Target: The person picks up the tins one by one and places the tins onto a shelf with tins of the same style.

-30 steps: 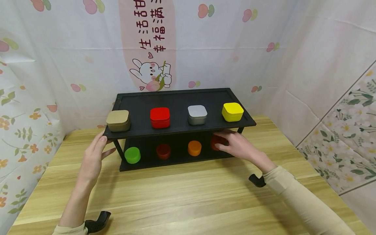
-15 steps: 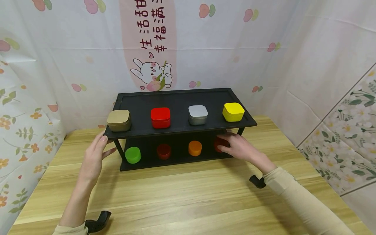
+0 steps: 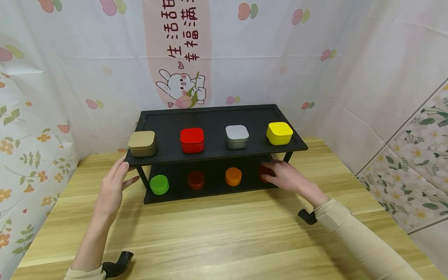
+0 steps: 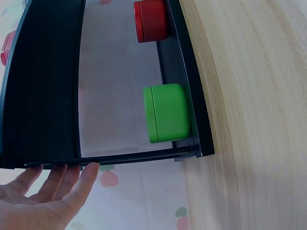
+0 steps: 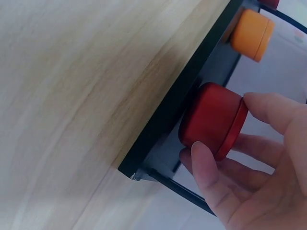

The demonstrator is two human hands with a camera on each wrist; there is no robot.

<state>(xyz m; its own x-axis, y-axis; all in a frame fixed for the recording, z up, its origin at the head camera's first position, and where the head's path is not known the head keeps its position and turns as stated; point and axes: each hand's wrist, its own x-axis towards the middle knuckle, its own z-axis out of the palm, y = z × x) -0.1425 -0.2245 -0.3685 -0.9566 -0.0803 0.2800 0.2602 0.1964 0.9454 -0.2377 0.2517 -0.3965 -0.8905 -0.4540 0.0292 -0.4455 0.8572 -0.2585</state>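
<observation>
A black two-tier rack (image 3: pixel 210 116) stands on the wooden table. My right hand (image 3: pixel 288 177) reaches in under the upper shelf at the right end and grips a dark red tin (image 5: pixel 211 117) by its sides, thumb and fingers spread round it. The tin is at the lower shelf, partly hidden by the hand in the head view. My left hand (image 3: pixel 110 190) is at the rack's left front corner. In the left wrist view its fingertips touch the side bar (image 4: pixel 136 156) of the rack.
On the lower shelf sit a green tin (image 3: pixel 159 184), another dark red tin (image 3: pixel 196 181) and an orange tin (image 3: pixel 233 176). The upper shelf bears a tan tin (image 3: pixel 142 144), a bright red tin (image 3: pixel 192 140), a silver tin (image 3: pixel 237 137) and a yellow tin (image 3: pixel 279 133). Patterned cloth hangs behind.
My right hand has moved a little to the right along the lower shelf with the dark red tin. The left hand has stayed at the rack's corner.
</observation>
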